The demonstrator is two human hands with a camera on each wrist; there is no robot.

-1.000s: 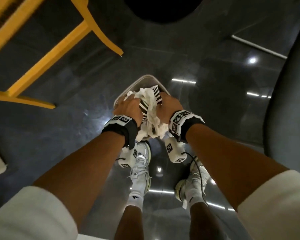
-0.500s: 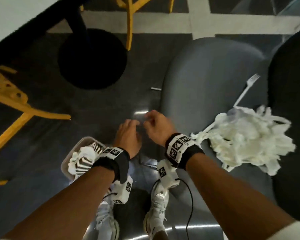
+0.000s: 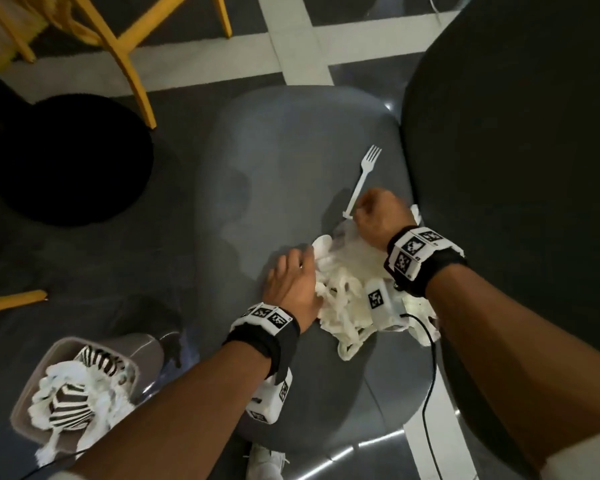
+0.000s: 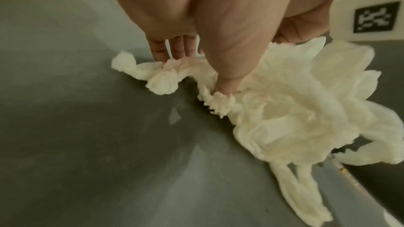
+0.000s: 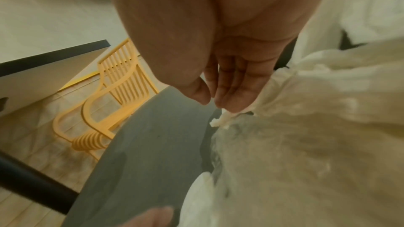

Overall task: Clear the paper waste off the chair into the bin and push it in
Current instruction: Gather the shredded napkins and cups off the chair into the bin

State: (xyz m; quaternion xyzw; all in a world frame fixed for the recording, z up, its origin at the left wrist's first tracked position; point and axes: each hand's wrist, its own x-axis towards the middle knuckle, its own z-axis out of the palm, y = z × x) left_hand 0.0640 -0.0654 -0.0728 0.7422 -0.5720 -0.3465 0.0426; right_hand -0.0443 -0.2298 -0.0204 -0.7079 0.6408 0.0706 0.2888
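The paper waste [image 3: 347,299] lies as a loose crumpled heap on the chair seat [image 3: 274,161], bracketed by the two hands, toward the seat's edge by the person's right arm. Its long axis appears to run from the far end, where the right hand [image 3: 378,216] is, down toward the person, where twisted tails trail off the near end.

The left hand [image 3: 291,282] sits at the heap's left flank, fingers fairly straight and laid onto the paper's edge; in the left wrist view the fingertips [image 4: 161,53] touch a twisted strand and the thumb presses into the crumple, so it is pressing and gathering, not yet clenched. The right hand is at the heap's far end with fingers bent inward; the right wrist view shows thumb and fingertips [image 5: 227,104] close together at a scrap of paper, but whether they truly pinch it I cannot tell.

So the paper lies between the grips, right of the left hand and near of the right. A white plastic fork [image 3: 362,178] pokes out beyond the right hand's knuckles, away from the heap.

The bin [image 3: 42,372], already holding paper and striped waste, stands on the floor behind and left of the left hand, making that hand the nearer one for the carry.
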